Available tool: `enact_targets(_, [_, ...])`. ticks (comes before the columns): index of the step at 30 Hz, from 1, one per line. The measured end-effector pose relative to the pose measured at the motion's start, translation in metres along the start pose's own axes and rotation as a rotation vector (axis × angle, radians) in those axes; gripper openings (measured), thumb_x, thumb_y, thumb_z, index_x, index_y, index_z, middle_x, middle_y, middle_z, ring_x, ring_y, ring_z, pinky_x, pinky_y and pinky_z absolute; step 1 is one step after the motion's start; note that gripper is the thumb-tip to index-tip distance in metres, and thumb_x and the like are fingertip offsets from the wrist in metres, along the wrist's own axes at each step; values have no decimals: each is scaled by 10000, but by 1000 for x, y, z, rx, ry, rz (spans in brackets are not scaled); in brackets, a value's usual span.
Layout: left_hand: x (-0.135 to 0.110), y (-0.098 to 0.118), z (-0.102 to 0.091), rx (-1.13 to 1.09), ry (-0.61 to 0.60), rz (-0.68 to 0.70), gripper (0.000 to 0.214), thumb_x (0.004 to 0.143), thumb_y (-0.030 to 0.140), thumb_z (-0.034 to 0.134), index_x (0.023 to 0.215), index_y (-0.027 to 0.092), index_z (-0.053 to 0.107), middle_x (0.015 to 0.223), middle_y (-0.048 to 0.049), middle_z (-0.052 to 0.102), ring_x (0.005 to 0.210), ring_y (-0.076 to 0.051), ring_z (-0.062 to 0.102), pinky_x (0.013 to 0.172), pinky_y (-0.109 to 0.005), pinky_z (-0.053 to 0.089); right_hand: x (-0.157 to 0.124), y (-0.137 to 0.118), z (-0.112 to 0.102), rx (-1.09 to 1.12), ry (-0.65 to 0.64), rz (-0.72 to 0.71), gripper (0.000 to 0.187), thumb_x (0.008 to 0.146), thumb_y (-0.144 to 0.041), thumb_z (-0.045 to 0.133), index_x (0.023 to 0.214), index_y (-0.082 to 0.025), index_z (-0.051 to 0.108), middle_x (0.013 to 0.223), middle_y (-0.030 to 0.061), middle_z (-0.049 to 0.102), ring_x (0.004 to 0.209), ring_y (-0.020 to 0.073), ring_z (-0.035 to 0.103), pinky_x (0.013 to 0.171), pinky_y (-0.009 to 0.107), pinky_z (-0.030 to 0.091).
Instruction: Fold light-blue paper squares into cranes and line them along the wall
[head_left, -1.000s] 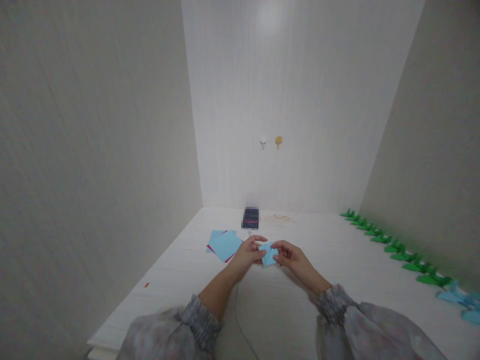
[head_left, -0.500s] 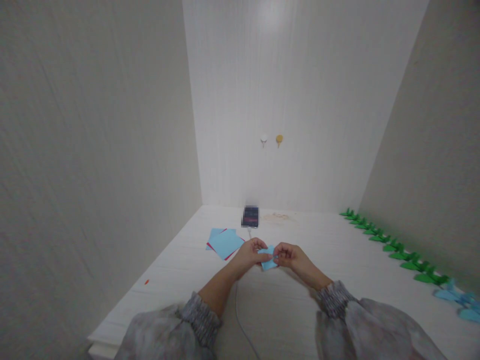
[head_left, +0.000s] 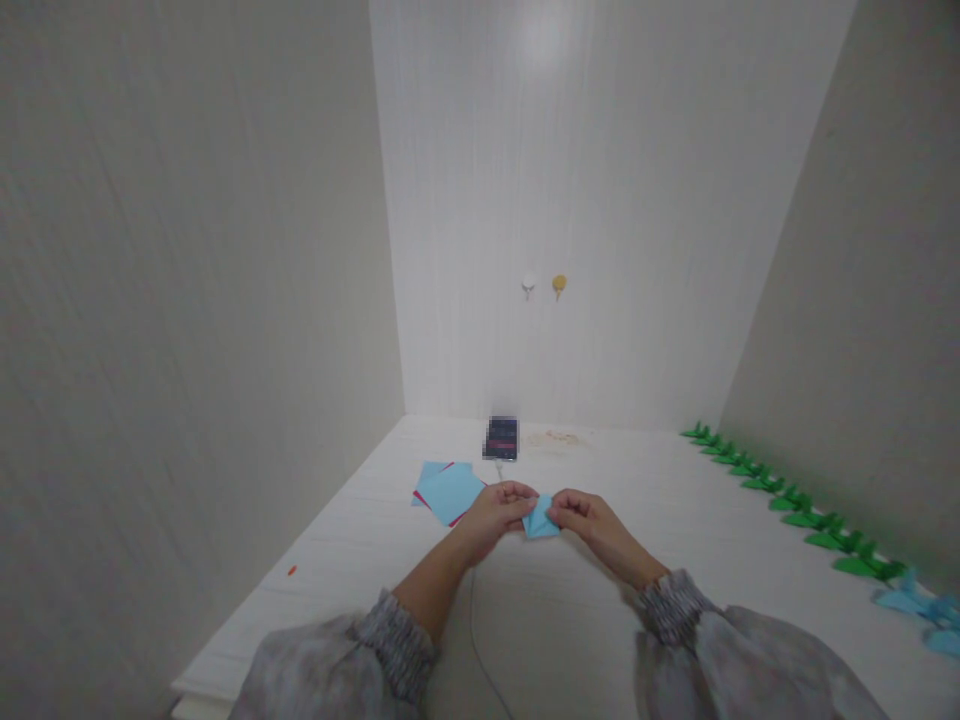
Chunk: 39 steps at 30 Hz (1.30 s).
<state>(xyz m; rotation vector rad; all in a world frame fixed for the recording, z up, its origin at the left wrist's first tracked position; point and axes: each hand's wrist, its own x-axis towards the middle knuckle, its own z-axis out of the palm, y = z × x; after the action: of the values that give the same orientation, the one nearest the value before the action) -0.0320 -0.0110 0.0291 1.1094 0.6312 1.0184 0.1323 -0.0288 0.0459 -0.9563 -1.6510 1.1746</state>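
Note:
A small folded piece of light blue paper (head_left: 539, 520) is held over the white table (head_left: 675, 520) between both hands. My left hand (head_left: 496, 508) pinches its left side with closed fingers. On the paper's right side my right hand (head_left: 583, 516) pinches it the same way. Both forearms reach in from the bottom in grey patterned sleeves.
A stack of light blue and red paper sheets (head_left: 447, 490) lies left of my hands. A phone (head_left: 502, 438) with a cable stands behind them. Green folded paper figures (head_left: 780, 499) line the right wall, then blue ones (head_left: 919, 606). Two wall hooks (head_left: 544, 286) are ahead.
The hands have drawn closer together on the blue paper and pressed it into a smaller, flatter shape. The view has shifted slightly.

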Motion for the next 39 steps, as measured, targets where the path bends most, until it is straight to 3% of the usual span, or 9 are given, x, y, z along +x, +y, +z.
enact_targets(8, [-1, 0, -2, -49, -4, 29, 300, 588, 273, 646, 824, 102, 575, 729, -47, 573, 652, -105, 523, 701, -279, 397, 2, 5, -4, 24, -16, 34, 176, 620, -318, 583, 618, -145, 550, 569, -13, 530, 559, 104, 479, 584, 237, 373])
enact_targets(18, [0, -1, -4, -60, -95, 62, 373, 589, 236, 650, 925, 108, 550, 825, -76, 584, 727, -127, 543, 765, -296, 373, 7, 15, -7, 86, 27, 26, 151, 610, -291, 583, 634, -146, 550, 573, -10, 549, 560, 111, 497, 595, 251, 382])
enact_targets(23, [-1, 0, -4, -65, -107, 72, 373, 590, 221, 645, 932, 106, 549, 828, -79, 588, 720, -128, 547, 743, -281, 375, 8, 17, -8, 20, 10, -10, 136, 616, -275, 579, 660, -153, 539, 587, -15, 537, 564, 109, 491, 577, 244, 376])
enact_targets(29, [3, -1, -1, 4, -24, 55, 341, 555, 174, 643, 876, 110, 550, 791, -62, 593, 682, -120, 544, 685, -258, 390, 8, 17, -8, -218, 14, -185, 107, 657, -234, 529, 741, -170, 549, 730, 13, 539, 691, 133, 497, 632, 252, 386])
enact_targets(32, [6, -3, 0, 90, 55, 48, 265, 550, 152, 618, 802, 110, 548, 671, -26, 581, 591, -97, 525, 609, -234, 392, 7, 17, -7, -334, 0, -231, 95, 657, -233, 533, 724, -175, 567, 809, 32, 538, 774, 151, 492, 682, 260, 385])
enact_targets(35, [9, -5, 0, 209, 128, 44, 198, 533, 118, 594, 724, 113, 543, 518, 33, 507, 460, -50, 440, 489, -179, 332, 5, 20, -3, -390, 31, -207, 125, 637, -265, 566, 729, -180, 564, 818, 29, 541, 777, 153, 490, 692, 260, 375])
enact_targets(39, [13, -8, -1, 297, 155, 74, 170, 530, 117, 579, 694, 118, 532, 493, 46, 475, 434, -39, 401, 444, -166, 279, 6, 30, 0, -413, 81, -100, 158, 621, -298, 578, 723, -182, 547, 680, 0, 542, 631, 125, 475, 579, 234, 359])
